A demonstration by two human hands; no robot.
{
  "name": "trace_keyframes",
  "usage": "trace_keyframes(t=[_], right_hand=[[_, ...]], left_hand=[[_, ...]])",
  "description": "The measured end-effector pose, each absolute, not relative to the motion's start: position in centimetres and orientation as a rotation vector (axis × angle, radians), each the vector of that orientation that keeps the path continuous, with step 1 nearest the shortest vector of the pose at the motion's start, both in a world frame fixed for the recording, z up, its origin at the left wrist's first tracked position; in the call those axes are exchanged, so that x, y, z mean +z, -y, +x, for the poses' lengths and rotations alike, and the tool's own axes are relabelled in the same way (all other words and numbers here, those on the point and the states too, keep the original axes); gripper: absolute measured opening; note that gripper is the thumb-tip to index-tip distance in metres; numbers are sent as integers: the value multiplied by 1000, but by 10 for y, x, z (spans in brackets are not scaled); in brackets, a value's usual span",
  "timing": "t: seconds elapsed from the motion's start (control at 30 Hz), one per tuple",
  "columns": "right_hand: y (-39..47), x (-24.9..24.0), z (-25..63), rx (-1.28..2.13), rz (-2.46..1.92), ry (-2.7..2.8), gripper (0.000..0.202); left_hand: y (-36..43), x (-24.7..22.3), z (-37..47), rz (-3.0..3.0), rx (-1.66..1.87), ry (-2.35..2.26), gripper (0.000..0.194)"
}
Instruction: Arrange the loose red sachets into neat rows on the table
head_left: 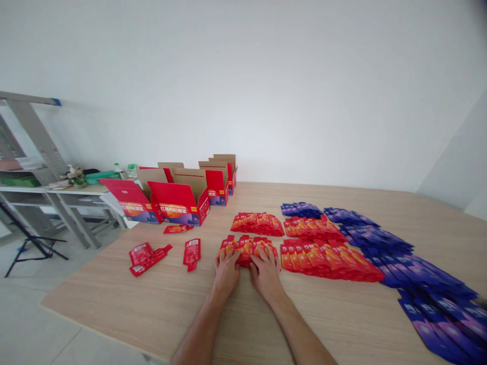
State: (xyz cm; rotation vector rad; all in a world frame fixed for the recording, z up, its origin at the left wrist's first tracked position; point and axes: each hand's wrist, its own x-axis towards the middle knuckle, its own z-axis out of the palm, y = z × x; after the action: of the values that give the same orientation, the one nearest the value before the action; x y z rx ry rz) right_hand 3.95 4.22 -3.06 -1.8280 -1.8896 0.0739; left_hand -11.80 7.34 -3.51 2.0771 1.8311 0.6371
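Both hands rest on a row of overlapping red pouches in the middle of the table. My left hand presses on the row's left part, and my right hand covers its right part, fingers spread on the pouches. Behind it lies another red row. To the right are a long red row and a smaller red group. Single red pouches lie to the left, some in a small pile.
Open red boxes stand at the back left of the table. Several fanned groups of blue pouches extend along the right side. A black tripod and grey desks are beyond the left edge.
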Motion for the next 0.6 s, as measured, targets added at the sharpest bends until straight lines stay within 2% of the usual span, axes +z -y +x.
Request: trace_keyframes(t=[0.33, 0.6], right_hand=[[-42, -33, 40, 56, -1776, 1871, 30], [-40, -34, 39, 19, -1743, 1817, 33]], left_hand=[[-71, -31, -118, 2112, 664, -1894, 56], [-82, -25, -174, 1963, 624, -2416, 52]])
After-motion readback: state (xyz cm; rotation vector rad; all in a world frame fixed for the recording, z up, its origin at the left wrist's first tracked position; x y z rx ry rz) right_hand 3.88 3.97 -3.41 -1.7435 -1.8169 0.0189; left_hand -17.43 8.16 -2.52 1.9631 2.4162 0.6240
